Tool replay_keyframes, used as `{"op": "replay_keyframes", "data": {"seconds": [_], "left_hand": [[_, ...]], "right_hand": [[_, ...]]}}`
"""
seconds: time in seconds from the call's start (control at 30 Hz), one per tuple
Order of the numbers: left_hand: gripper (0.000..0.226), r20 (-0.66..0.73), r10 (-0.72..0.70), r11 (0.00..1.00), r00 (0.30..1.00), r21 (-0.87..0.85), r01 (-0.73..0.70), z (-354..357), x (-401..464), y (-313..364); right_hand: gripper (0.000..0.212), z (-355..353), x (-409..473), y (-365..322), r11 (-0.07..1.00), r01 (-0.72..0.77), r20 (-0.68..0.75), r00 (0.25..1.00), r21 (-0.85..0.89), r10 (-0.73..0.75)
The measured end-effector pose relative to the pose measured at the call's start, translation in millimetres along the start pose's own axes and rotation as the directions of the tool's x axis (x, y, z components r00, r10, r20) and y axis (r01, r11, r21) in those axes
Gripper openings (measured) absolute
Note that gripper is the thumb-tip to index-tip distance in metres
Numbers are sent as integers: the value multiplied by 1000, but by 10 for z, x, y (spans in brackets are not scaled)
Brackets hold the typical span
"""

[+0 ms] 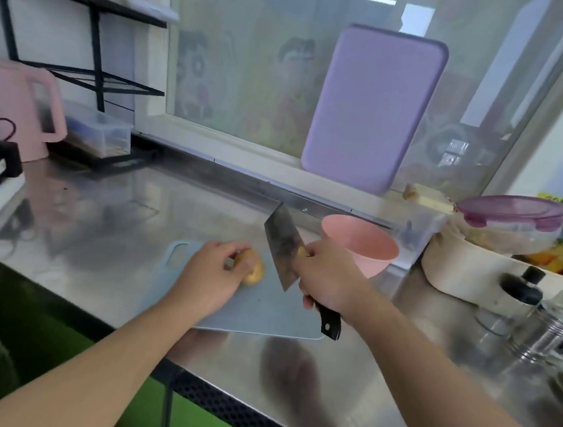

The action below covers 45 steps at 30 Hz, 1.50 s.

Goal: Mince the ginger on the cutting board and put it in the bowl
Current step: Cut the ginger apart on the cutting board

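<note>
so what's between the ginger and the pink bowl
In the head view, the cleaver held in the right hand stands between the ginger and the pink bowl.

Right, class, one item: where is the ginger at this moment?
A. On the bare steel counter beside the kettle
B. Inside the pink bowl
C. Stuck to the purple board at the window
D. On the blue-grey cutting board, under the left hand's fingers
D: the whole piece of ginger lies on the blue-grey cutting board, steadied by the left hand, while the right hand holds the cleaver beside it.
</note>
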<state>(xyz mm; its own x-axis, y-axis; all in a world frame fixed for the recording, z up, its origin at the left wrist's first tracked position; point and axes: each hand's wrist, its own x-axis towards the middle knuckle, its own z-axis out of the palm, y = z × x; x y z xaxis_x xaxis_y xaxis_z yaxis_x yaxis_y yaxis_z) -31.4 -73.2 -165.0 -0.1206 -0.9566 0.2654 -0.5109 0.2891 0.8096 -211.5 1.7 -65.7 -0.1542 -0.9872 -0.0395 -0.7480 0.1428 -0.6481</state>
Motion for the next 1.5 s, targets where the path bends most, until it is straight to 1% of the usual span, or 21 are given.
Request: {"op": "replay_keyframes", "data": {"seconds": [0.1,0.27,0.33,0.43,0.63,0.8,0.97,1.1,1.2,1.3,1.33,1.37,1.4,1.43,1.47,1.5], "left_hand": [[33,-29,10,1000,1000,28,-9,64,3,-70],[33,-41,-2,1000,999,4,2,106,59,-105],[33,-45,-7,1000,999,8,7,109,58,-103],[31,-64,-5,1000,998,23,6,95,46,-88],[9,-90,-39,999,995,-7,38,88,46,-60],[7,-94,-64,998,994,-22,62,79,6,-50],[9,-99,-48,998,994,-37,44,76,15,-42],[10,-100,-43,998,994,-42,39,80,33,-80],[10,-104,-44,998,994,-50,39,81,41,-90],[10,-109,-55,997,993,-50,50,82,45,-85],[10,-111,-57,997,992,-52,52,80,47,-82],[10,-112,-57,997,992,-54,51,75,48,-80],[10,-111,-58,997,992,-55,52,69,48,-73],[10,-109,-57,997,992,-54,51,63,43,-66],[11,-108,-57,997,993,-51,51,61,39,-62],[11,-109,-55,998,993,-47,50,60,35,-58]], "right_hand": [[21,74,59,4,1000,22,3,1000,15,-22],[28,57,173,-26,999,42,-10,999,10,-42],[26,18,173,-61,998,63,-3,998,-25,-63],[22,-13,158,-130,984,113,69,992,-135,-105],[21,60,137,-173,989,101,57,994,-111,-95],[25,88,82,-214,991,94,63,994,-96,-88],[28,69,43,-257,989,89,67,994,-119,-81],[29,89,24,-300,979,104,91,992,-177,-89],[29,99,23,-322,958,135,112,988,-253,-109],[24,91,-8,-312,910,233,133,971,-342,-199],[22,86,-37,-322,912,245,150,967,-330,-206],[22,80,-84,-345,938,217,173,969,-272,-174],[25,83,-110,-356,954,173,153,978,-243,-139],[31,75,-144,-398,936,178,165,977,-303,-132],[36,56,-212,-439,875,231,246,960,-427,-133],[38,54,-247,-425,844,250,297,948,-475,-114]]}}
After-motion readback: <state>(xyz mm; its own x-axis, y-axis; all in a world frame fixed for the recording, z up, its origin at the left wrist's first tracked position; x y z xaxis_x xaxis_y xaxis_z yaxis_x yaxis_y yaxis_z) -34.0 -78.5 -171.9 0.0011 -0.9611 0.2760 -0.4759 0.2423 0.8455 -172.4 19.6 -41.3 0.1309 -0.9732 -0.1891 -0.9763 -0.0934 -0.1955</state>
